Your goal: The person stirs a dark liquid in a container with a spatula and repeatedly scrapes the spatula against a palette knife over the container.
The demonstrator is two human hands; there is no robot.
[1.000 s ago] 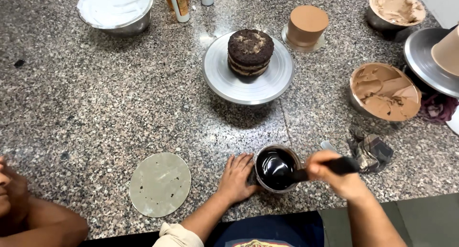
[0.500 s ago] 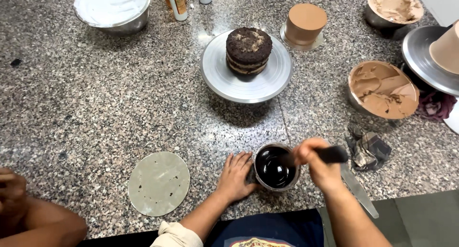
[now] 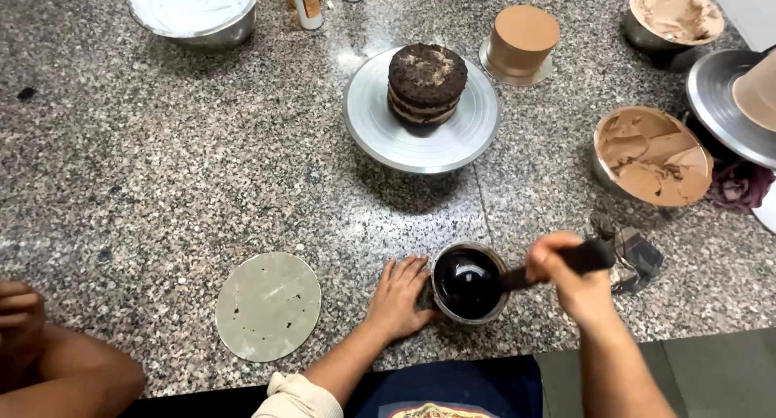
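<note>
Near the bench's front edge, left hand (image 3: 398, 298), fingers spread, steadies the bowl (image 3: 470, 282); right hand (image 3: 572, 282) fingers grip the black-handled tool (image 3: 566, 263).

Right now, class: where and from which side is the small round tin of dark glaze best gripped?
Probably by its outer wall on the left: the small tin is round and upright, the left hand already rests against that side, and the right hand works a dark-handled tool in from the right.

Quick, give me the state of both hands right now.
Left hand: open, flat on the counter, touching the side of the small bowl of dark liquid.
Right hand: closed around a black-handled tool dipped in that bowl.
</note>
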